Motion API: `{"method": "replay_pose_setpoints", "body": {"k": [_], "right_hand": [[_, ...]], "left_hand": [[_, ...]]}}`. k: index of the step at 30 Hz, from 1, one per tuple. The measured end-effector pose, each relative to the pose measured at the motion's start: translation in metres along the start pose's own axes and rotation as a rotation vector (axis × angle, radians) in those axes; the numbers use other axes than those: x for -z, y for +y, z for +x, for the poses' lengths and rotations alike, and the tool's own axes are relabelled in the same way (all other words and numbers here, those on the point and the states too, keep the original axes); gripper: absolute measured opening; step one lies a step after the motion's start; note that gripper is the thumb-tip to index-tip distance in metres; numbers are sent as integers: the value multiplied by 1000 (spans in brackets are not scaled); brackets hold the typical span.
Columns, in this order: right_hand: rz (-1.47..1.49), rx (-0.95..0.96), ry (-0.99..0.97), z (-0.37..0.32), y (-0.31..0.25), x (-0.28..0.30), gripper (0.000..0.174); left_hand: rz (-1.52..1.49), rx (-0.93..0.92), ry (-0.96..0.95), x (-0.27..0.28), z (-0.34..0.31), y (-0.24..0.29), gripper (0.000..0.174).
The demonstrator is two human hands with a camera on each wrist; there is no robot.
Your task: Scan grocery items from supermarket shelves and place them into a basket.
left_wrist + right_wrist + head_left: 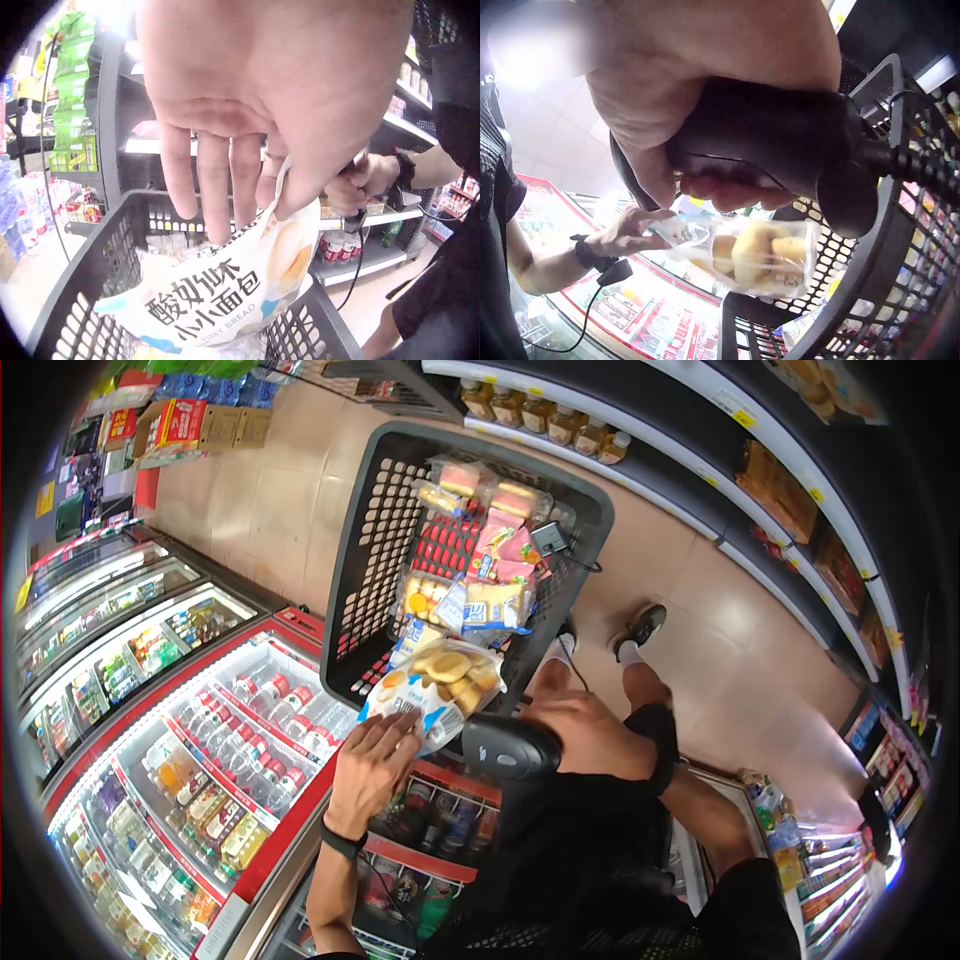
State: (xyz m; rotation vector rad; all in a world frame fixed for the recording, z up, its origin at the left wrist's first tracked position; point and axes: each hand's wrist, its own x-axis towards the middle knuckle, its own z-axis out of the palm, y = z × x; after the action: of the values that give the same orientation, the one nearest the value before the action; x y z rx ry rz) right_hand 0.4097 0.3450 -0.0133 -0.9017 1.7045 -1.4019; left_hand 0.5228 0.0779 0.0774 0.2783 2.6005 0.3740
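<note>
My left hand (372,770) pinches the top edge of a clear-and-white bag of small breads (440,695) between thumb and fingers. In the left wrist view the bag's printed front (217,296) reads "TINY BREAD". The bag hangs over the near end of a dark plastic shopping basket (345,575). My right hand (595,732) grips a black handheld barcode scanner (508,748), its head pointing toward the bag. In the right wrist view, fingers wrap the scanner handle (772,139), and a cable runs from its end.
Several packaged breads (490,605) and pink packets (505,545) lie in the basket. A small dark device (549,539) with a cable sits by its right wall. Drink freezers (240,730) stand at left; shelves with bottles (560,425) run along the upper right.
</note>
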Motion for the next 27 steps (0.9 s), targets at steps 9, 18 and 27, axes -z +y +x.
{"method": "replay_pose_setpoints", "body": {"k": [9,18,27], "right_hand": [[23,-21,191,-67,15,18,31],[82,-176,549,-164,16,42,28],[91,-272,716,-226,23,46,29]], "left_hand": [[77,-244,293,53,59,37,16],[236,-449,818,105,221,110,22],[52,-414,1316,125,388,202,10]]}}
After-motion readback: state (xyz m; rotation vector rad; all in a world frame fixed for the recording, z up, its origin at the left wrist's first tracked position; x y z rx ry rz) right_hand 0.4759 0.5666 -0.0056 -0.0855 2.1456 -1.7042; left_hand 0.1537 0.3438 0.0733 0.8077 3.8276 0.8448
